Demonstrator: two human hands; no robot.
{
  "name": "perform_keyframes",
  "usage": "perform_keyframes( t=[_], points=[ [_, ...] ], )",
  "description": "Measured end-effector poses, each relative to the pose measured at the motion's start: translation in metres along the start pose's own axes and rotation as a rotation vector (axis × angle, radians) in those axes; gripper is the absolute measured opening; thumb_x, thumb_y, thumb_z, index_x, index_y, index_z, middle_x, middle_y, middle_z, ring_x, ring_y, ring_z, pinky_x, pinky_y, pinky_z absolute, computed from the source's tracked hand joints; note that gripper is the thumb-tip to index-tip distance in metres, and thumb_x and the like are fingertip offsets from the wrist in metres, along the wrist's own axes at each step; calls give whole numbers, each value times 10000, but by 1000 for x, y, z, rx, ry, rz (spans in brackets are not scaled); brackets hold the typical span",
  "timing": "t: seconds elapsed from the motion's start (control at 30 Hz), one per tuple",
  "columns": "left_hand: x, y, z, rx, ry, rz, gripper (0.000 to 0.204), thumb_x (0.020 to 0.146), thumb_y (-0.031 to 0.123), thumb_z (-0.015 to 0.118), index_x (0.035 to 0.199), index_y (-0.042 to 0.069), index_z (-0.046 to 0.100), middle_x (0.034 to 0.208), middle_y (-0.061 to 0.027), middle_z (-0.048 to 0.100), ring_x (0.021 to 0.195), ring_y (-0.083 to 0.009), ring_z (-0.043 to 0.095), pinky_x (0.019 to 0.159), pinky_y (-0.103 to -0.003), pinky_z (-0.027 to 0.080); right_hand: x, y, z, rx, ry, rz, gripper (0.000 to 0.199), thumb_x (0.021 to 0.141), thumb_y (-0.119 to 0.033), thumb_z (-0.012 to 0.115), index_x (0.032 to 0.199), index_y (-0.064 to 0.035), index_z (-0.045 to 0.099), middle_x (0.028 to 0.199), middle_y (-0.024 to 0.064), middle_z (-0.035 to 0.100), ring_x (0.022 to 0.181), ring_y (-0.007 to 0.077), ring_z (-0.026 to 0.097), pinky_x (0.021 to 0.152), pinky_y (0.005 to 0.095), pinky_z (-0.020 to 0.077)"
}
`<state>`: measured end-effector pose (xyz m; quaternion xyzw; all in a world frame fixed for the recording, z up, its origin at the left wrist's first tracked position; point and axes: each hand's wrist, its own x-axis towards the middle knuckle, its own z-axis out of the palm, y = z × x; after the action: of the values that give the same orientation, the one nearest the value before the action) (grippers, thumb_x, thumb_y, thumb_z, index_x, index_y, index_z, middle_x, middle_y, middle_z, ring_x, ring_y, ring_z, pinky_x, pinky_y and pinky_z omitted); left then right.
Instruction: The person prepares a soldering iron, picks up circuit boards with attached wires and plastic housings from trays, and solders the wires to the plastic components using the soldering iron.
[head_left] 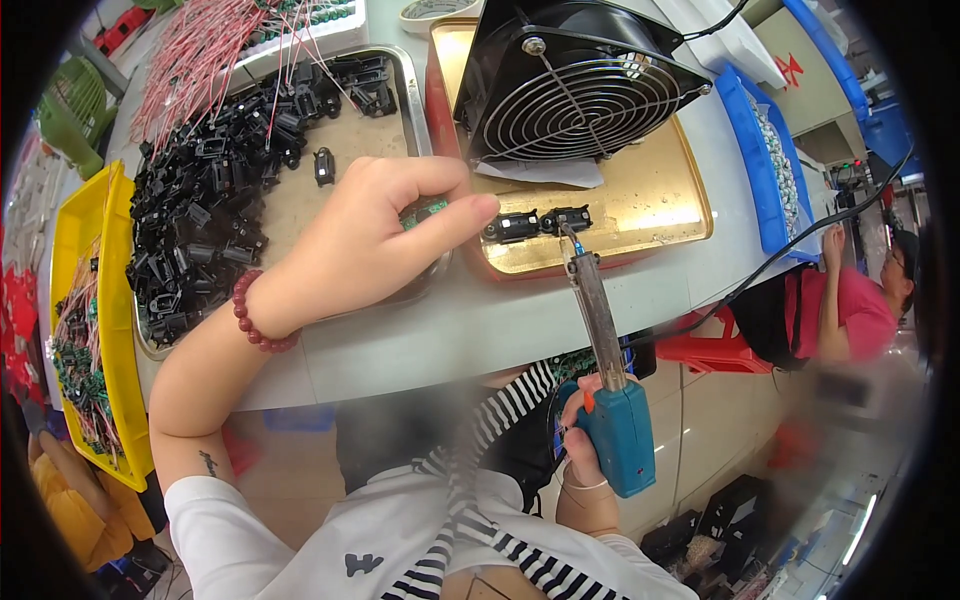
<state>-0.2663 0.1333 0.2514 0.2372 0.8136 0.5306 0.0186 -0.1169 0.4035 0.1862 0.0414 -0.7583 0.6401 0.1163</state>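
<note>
Head view, looking down: the left hand (370, 235) reaches over the right edge of a steel tray (415, 110), its fingers (455, 212) pinched shut on a small green circuit board (425, 211), of which only a sliver shows between thumb and forefinger. A red bead bracelet (255, 315) circles that wrist. The board sits just left of two small black connector housings (538, 223), which lie side by side on the front part of a gold-coloured tray (660, 205); whether the fingertip touches the nearer housing cannot be told.

Lower down, the right hand (580, 440) is wrapped tight around the blue grip of a soldering gun (610, 390), held below the edge of the surface (480, 330). Its metal barrel rises up and slightly left, and the tip meets the right-hand housing or stands just at it.

Inside the steel tray lies a heap of loose black housings (205, 215), thick on the left and thin toward the bare middle. Red and white wire leads (195, 55) spread above it. A black fan with a wire guard (575, 85) stands tilted at the back of the gold tray, a slip of paper (545, 172) under its front edge. A yellow bin (120, 330) of wired green parts sits at the far left, and a blue bin (765, 165) at the right. Another person in a pink top (855, 305) sits beyond the right end of the surface.
</note>
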Motion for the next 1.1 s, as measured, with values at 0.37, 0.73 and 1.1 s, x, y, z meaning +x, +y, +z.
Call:
perform_keyframes(
  t=[0.37,0.73,1.1],
  points=[
    [0,0,6,111,201,74,168,910,115,653,834,-33,634,683,-47,634,621,-56,570,566,-217,435,2,-7,3,-8,-13,19,351,714,-141,747,1037,-34,657,826,66,645,725,172,617,720,314,491],
    [3,-3,15,178,253,126,176,905,112,662,800,-20,610,672,-70,646,604,-105,623,561,-236,463,4,-4,9,-14,-36,-71,314,693,-84,728,998,-49,659,835,63,651,794,226,612,724,341,488],
    [0,-6,15,196,261,163,185,894,132,679,787,-3,614,646,-75,629,535,-134,581,508,-254,428,-5,1,4,-113,-76,-20,184,704,-55,710,861,-56,612,805,66,619,714,243,558,644,367,446]
  ],
)
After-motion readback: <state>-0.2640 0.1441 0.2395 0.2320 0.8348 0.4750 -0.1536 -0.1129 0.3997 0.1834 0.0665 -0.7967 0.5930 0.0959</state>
